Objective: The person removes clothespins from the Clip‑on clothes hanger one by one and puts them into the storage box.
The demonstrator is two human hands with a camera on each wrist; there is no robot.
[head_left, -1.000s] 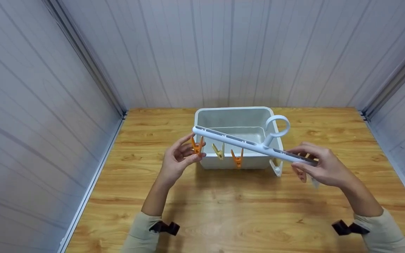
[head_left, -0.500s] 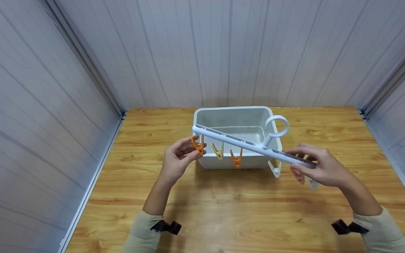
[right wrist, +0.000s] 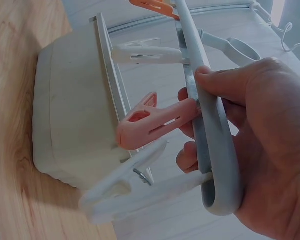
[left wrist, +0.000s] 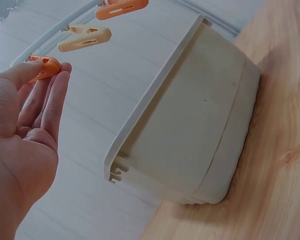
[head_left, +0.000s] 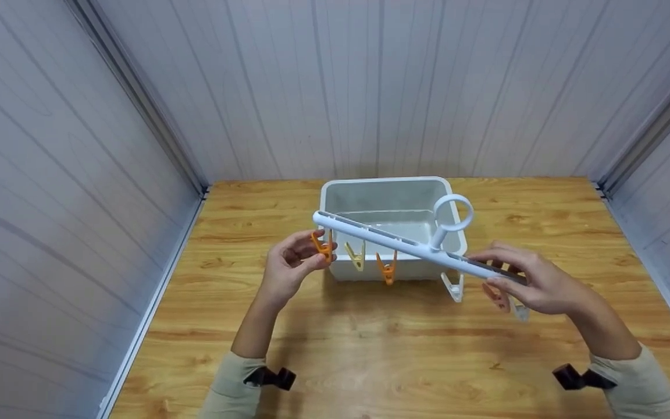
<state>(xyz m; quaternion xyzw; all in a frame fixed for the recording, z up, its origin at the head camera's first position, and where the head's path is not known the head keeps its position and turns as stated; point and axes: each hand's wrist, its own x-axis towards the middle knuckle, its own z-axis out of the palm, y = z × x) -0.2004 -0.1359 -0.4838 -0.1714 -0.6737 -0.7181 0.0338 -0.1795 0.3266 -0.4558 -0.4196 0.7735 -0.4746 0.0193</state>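
Observation:
A white clip hanger [head_left: 381, 237] with a ring-shaped hook [head_left: 454, 198] is held aslant in the air, its left end higher. My right hand [head_left: 535, 279] grips the bar near its right end. At the other end, my left hand [head_left: 288, 265] pinches an orange clothespin [left wrist: 49, 66] between thumb and fingers. Along the bar hang a cream clothespin [left wrist: 85, 40], another orange clothespin [head_left: 387, 269] and a white clothespin [head_left: 454, 288]. By the right hand are a pink clothespin [right wrist: 157, 122] and a second white clothespin [right wrist: 140, 197], both partly hidden in the head view.
Behind and below the hanger, a pale grey plastic bin [head_left: 419, 270] stands on the wooden table [head_left: 381, 355]. Light panelled walls [head_left: 346, 93] enclose the table at the back and both sides. A black wrist mount [head_left: 271, 378] sits on each sleeve.
The hanger has shifted slightly left and down in the head view, with its clothespins. Both hands have kept their hold throughout; the bin stays put.

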